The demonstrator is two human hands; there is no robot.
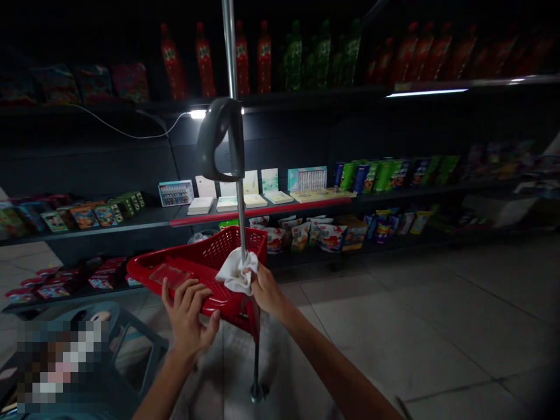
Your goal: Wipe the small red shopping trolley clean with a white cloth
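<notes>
A red plastic shopping basket [175,255] with perforated sides stands tilted in front of me. My left hand [189,318] holds its near rim, fingers over the top edge and thumb to the side. From the basket a shiny metal pole [241,219] rises, with a grey loop handle [212,140] on its upper part. Bunched in my right hand [266,287] is a white cloth [236,274], which wraps against the pole low down by the basket's corner. Part of the right fingers is hidden behind the cloth.
Shelves behind carry red bottles [203,61], green bottles [294,55], notebooks [280,197] and snack bags [332,236]. A blue-grey plastic stool [144,344] stands at lower left, with a blurred-out patch on it. Beneath the basket a metal leg [256,373] reaches the tiled floor [394,326].
</notes>
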